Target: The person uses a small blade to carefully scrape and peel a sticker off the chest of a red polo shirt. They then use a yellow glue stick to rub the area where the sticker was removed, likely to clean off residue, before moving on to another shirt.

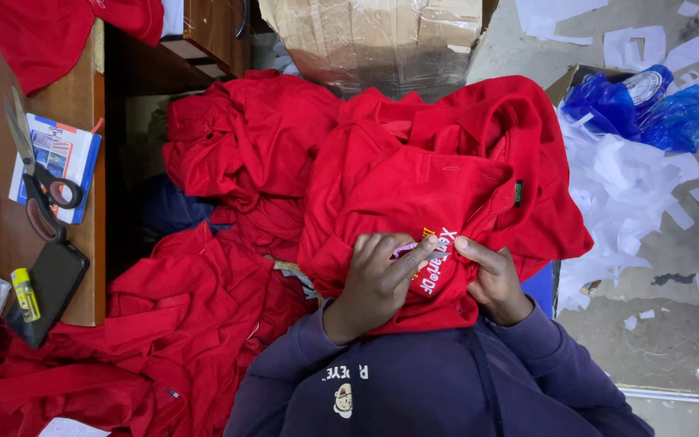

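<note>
A red polo shirt (422,186) with white and yellow embroidered lettering lies on my lap. My left hand (374,283) presses on the cloth beside the lettering and pinches a small purple tool (404,249) between its fingers. My right hand (491,279) grips the shirt's fabric on the other side of the lettering. Both wrists come out of dark navy sleeves.
More red shirts (204,307) are heaped to my left and ahead. A wooden table (66,105) at left carries scissors (38,174), a booklet, a black phone (46,287) and a yellow tube. A cardboard box (382,36) stands ahead; white paper scraps (620,186) and blue plastic (633,101) lie right.
</note>
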